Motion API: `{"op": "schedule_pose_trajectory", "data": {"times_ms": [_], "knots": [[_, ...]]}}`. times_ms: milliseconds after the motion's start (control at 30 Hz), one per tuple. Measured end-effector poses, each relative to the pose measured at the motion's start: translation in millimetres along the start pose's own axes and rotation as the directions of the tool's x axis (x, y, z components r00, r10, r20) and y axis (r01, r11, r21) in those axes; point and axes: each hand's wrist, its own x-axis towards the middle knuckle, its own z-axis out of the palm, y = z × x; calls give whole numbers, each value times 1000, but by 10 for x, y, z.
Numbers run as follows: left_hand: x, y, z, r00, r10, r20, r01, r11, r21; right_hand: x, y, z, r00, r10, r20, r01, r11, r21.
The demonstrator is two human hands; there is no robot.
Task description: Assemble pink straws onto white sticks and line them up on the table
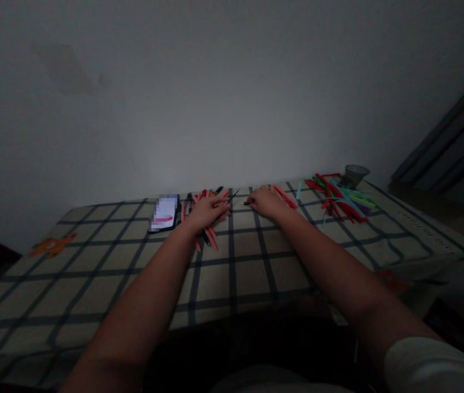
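Observation:
My left hand (207, 212) is closed over a pile of pink and dark strips (211, 237). A thin dark stick (233, 197) pokes out from its fingertips. In my right hand (265, 202), the fingers pinch a small dark piece with a pale tip (247, 203), which points toward the left hand. A short gap of tablecloth separates the two hands. Just beyond the right wrist lie pink and red strips (285, 196). The room is dim, so the kind of both held things cannot be made out.
A checked tablecloth (134, 284) covers the table, which meets the wall at the back. A phone with a lit screen (165, 213) lies to the left. Several red, green and blue strips (340, 199) lie at the right beside a grey cup (356, 173).

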Motion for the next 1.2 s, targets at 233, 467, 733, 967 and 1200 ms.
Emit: {"op": "schedule_pose_trajectory", "data": {"times_ms": [233,467,733,967,1200], "knots": [[5,-27,-24,1000,21,-10,-21,999,48,23,42,38,999,-31,-35,32,999,25],[-38,36,-134,991,129,-38,-105,918,383,43,109,-71,957,-23,-289,47,996,76],[-69,60,-147,990,131,-49,-91,871,483,57,127,-74,938,-170,-301,202,976,77],[-73,72,-137,991,130,-43,-95,878,470,31,115,-118,936,-166,-310,197,978,72],[-107,124,-122,990,139,-32,-106,865,490,11,61,-140,936,-197,-293,223,973,58]]}}
